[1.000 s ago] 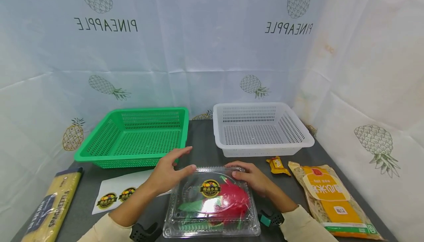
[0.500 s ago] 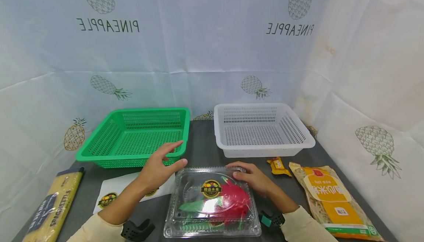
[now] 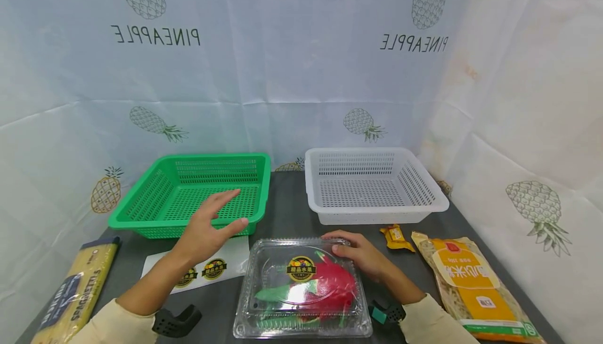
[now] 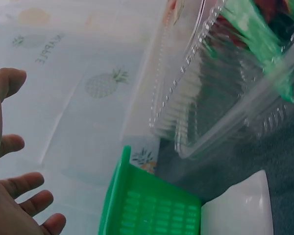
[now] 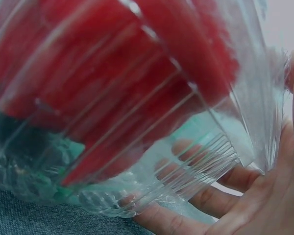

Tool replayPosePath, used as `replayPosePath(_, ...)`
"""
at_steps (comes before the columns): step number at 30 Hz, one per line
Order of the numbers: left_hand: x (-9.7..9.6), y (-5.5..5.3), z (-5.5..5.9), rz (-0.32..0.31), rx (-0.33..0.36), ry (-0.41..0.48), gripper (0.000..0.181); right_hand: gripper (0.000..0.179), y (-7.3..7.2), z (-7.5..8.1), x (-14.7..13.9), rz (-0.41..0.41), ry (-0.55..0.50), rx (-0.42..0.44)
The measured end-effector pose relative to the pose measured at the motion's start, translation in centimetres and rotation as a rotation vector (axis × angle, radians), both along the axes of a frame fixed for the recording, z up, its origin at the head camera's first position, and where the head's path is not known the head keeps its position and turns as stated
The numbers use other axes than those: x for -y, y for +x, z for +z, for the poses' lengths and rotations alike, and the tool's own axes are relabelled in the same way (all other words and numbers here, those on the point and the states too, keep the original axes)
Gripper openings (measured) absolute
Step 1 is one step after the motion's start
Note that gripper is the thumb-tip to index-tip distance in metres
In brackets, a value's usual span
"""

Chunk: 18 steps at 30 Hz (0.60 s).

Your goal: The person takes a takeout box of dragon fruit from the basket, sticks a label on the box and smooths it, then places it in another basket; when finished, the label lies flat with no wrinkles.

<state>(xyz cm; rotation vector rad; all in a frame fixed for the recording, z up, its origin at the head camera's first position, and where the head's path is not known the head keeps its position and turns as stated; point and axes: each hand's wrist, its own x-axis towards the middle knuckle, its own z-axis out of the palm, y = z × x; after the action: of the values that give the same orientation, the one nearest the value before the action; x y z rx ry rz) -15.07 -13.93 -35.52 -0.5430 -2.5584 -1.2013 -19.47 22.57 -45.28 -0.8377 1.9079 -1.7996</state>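
A clear plastic clamshell fruit box sits closed at the front middle of the table. On its lid is a round black-and-gold fruit label; inside lies a red fruit with green tips, apparently a dragon fruit. My right hand grips the box's far right corner, thumb on the lid. In the right wrist view its fingers show around the clear wall. Holding nothing, my left hand hovers over a white sheet of matching labels, fingers spread. That hand is apart from the box in the left wrist view.
At the back stand a green basket on the left and a white basket on the right. A spaghetti pack lies far left. On the right are a small yellow packet and a rice noodle bag.
My left hand has moved left, away from the box and across the label sheet, uncovering more of the sheet's right part. The right hand has kept its grip on the box, which stays put.
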Motion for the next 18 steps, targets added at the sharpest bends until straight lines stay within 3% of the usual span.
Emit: replayPosePath(18, 3.2, -0.6, 0.5, 0.089, -0.062, -0.04, 0.068, 0.04, 0.1, 0.1, 0.0, 0.015, -0.011, 0.0)
